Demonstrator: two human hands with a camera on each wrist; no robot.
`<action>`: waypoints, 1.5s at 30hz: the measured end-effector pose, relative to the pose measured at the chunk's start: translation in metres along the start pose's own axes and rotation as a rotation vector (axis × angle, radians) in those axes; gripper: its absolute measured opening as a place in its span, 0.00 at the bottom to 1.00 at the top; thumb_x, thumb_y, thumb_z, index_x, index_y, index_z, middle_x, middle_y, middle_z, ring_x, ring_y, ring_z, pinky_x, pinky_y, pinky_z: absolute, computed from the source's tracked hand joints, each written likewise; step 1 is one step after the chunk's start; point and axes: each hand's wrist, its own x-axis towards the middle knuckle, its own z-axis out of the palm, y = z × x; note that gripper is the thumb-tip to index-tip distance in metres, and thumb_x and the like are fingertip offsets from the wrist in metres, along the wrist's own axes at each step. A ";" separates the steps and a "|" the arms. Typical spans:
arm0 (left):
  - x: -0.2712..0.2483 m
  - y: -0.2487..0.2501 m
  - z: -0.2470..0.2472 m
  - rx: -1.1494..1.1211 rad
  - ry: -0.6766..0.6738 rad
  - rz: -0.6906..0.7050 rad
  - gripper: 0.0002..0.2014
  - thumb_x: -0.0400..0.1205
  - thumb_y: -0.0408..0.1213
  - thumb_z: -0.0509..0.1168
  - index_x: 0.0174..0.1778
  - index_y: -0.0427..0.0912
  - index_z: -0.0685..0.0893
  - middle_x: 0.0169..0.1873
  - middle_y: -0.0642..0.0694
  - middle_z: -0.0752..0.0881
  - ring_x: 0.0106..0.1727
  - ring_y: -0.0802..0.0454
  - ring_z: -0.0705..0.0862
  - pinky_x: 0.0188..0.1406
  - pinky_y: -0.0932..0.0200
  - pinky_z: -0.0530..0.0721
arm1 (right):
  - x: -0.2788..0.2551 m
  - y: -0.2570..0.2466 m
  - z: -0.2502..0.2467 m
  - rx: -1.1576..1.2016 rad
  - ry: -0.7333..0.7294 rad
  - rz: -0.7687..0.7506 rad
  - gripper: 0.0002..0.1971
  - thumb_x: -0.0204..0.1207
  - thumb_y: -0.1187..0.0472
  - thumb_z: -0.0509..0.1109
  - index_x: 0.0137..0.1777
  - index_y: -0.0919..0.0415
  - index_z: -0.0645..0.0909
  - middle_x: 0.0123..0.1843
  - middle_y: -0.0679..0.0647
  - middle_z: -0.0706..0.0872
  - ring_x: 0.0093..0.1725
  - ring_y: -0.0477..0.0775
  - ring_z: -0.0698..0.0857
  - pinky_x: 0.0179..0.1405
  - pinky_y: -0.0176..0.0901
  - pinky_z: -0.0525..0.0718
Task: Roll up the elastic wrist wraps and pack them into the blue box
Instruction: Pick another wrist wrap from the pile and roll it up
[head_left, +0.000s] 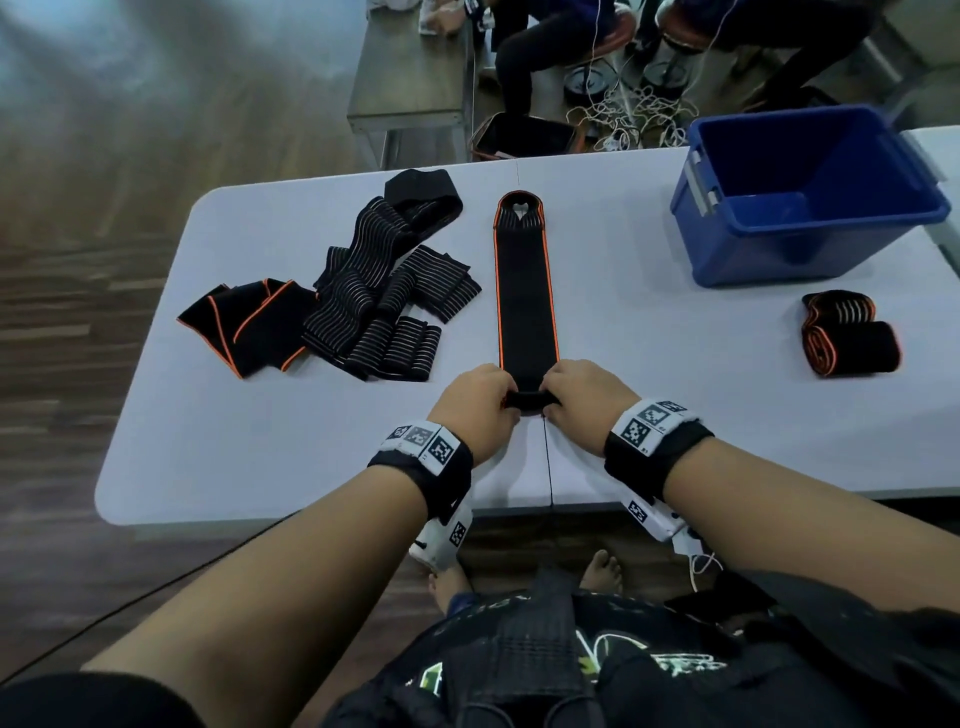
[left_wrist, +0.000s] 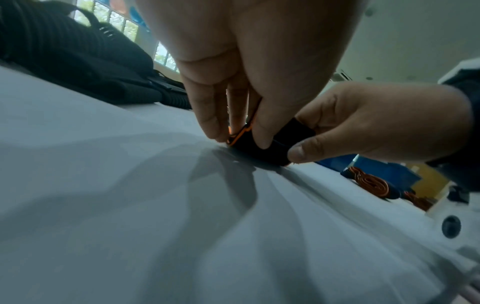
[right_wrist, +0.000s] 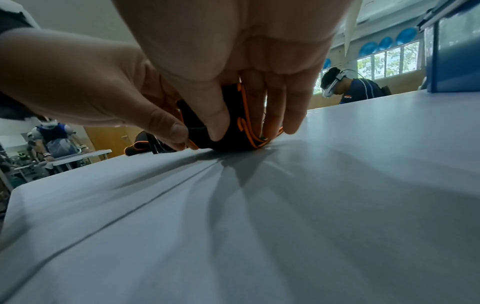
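Both hands, left hand (head_left: 475, 404) and right hand (head_left: 584, 395), have fingers (left_wrist: 261, 131) pinched on the wrap (head_left: 525, 291) near-end roll on the tabletop (head_left: 649, 364); soft, springy, likely unrolls unless gripped at both edges.

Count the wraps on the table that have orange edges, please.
3: one stretched flat between both hands, one folded at the pile's left, one rolled near the blue box. Others may be hidden.

Past the far edge of the white table (head_left: 675, 405) there's a grey metal bench (head_left: 410, 67), a tangle of white cables (head_left: 628, 111) on the floor, and a black open bin (head_left: 524, 136). A person in a headset (right_wrist: 349, 86) is bent over beyond it.
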 end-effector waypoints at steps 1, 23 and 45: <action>0.000 -0.002 0.003 0.022 -0.003 0.022 0.07 0.77 0.39 0.74 0.49 0.42 0.87 0.50 0.47 0.85 0.51 0.47 0.83 0.54 0.55 0.81 | 0.000 0.000 0.001 -0.012 0.007 -0.011 0.10 0.80 0.59 0.66 0.57 0.59 0.86 0.58 0.54 0.83 0.55 0.58 0.81 0.56 0.51 0.82; 0.033 -0.005 -0.004 -0.142 0.039 -0.363 0.15 0.77 0.52 0.75 0.54 0.50 0.82 0.43 0.49 0.86 0.42 0.52 0.85 0.35 0.58 0.78 | 0.022 0.001 -0.004 0.280 0.003 0.370 0.22 0.82 0.56 0.68 0.75 0.59 0.71 0.65 0.62 0.83 0.61 0.63 0.83 0.58 0.49 0.80; 0.024 -0.010 -0.012 -0.113 -0.002 -0.158 0.06 0.80 0.46 0.73 0.44 0.48 0.91 0.48 0.53 0.85 0.51 0.52 0.84 0.55 0.54 0.84 | 0.023 -0.002 -0.004 0.249 -0.028 0.270 0.23 0.82 0.57 0.68 0.77 0.56 0.75 0.70 0.58 0.81 0.69 0.59 0.80 0.67 0.46 0.76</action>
